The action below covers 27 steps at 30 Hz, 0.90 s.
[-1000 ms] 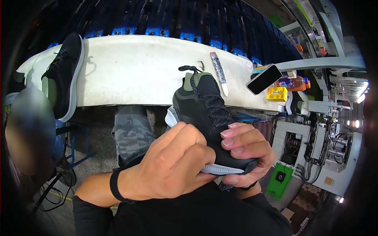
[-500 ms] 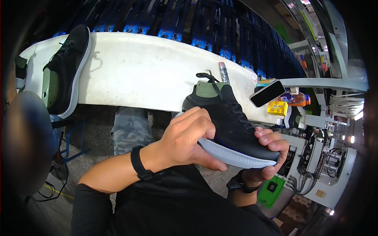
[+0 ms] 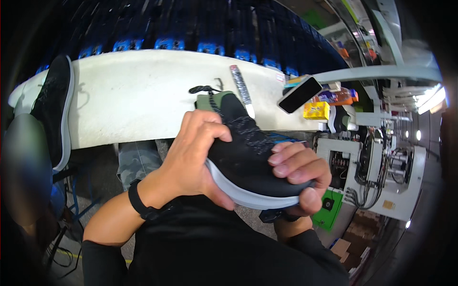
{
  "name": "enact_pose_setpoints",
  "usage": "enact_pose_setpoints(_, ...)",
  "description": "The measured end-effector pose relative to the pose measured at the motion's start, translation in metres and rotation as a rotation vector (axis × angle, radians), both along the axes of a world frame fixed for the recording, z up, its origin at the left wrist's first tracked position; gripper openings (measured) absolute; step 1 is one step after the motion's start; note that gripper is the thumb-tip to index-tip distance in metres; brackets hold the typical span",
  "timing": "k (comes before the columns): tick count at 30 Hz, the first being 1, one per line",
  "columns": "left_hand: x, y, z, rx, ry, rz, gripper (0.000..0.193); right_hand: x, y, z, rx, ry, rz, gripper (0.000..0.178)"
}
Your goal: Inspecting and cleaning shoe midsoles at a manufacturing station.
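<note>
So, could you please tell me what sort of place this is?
Probably a shoe factory or workshop. The held black shoe, a similar shoe at the left and the white machine with dark hoses at the right suggest it.

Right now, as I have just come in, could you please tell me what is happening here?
A person holds a black shoe in both hands: the left hand grips it toward the heel, the right hand at the toe. A knife, a phone and a yellow box are on the white table. A second shoe is at its left end.
</note>
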State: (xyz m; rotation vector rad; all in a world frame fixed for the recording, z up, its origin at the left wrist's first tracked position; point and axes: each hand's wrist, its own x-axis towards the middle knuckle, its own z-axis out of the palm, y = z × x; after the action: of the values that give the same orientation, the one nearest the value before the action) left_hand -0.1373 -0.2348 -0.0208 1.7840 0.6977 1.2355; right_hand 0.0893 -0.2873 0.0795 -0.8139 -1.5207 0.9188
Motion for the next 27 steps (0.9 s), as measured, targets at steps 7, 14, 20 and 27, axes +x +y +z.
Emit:
enact_pose_setpoints(7,-0.051,0.011,-0.032,0.285,0.522,0.241,0.051,0.011,-0.001,-0.012,0.094,0.063,0.011,0.04)
enact_pose_setpoints(14,-0.14,0.029,0.015,0.709,0.375,0.204,0.061,-0.007,0.041,-0.066,-0.509,1.232,-0.058,0.038)
enact_pose_setpoints(20,-0.105,0.065,0.161,0.625,0.688,0.075,0.077,-0.041,0.095,-0.079,-0.201,0.06,0.057,0.09)
enact_pose_setpoints(27,-0.076,0.081,0.193,0.476,1.07,0.222,0.095,-0.064,0.174,-0.015,-0.144,0.227,0.333,0.112)
